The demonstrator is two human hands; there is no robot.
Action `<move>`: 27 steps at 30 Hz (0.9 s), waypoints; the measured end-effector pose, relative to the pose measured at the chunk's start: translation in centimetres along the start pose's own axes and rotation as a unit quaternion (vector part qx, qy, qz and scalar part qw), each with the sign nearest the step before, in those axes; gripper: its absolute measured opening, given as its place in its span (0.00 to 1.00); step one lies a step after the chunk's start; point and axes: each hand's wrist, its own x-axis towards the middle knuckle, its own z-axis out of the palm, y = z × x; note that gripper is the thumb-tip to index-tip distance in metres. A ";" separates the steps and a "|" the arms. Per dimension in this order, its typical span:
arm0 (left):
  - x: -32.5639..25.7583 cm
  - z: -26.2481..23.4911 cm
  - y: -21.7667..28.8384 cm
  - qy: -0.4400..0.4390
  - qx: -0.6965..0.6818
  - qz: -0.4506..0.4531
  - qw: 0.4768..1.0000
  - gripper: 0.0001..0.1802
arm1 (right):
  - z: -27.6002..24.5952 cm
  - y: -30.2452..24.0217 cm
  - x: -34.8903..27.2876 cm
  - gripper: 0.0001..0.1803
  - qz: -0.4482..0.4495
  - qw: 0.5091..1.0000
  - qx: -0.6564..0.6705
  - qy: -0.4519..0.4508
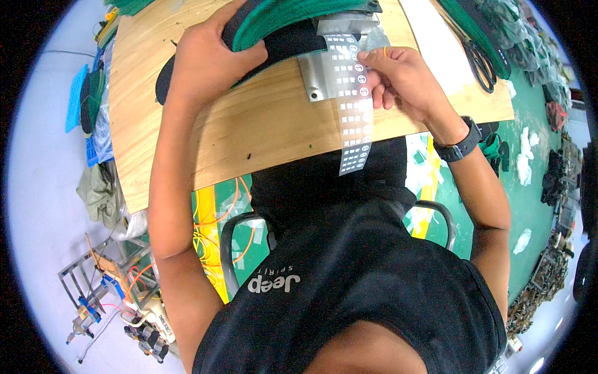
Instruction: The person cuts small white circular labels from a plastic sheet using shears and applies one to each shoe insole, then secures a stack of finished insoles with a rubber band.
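Observation:
My left hand [208, 59] is wrapped round the near edge of a curved, layered black-and-green fabric piece [289, 40], thumb on top. Its far end reaches up to a metal fixture [349, 23] at the table's far side. My right hand [405, 78] pinches the edge of a long translucent strip of white printed labels [354, 115] between thumb and fingers. That strip hangs down from the fixture, past the table's near edge, over my lap. Beneath it, a flat metal plate [316, 78] lies on the wooden table [249, 137]. The fabric's exact kind is unclear.
More green fabric pieces [479, 31] lie at the far right beside a black cable [479, 71]. A blue crate [76, 96] stands left of the table. Orange hoses [233, 206] run over the floor under it. Metal frames with fittings [93, 280] stand at the lower left.

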 end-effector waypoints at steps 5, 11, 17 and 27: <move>-0.4 0.0 0.9 -0.001 0.100 -0.006 0.995 0.29 | 0.1 0.5 0.6 0.13 -0.036 0.999 -0.035 -0.010; -2.7 -2.2 -1.2 0.016 0.123 -0.018 0.992 0.36 | -5.0 -2.4 0.9 0.13 -0.203 0.960 -0.194 0.011; -2.0 -6.4 -3.1 -0.157 -0.099 -0.045 0.982 0.36 | -8.9 -7.8 4.5 0.15 -0.266 0.920 -0.230 0.173; -1.5 -6.0 -1.7 -0.236 0.064 -0.131 0.961 0.42 | -30.6 -7.4 7.5 0.34 -0.205 0.732 -0.572 0.306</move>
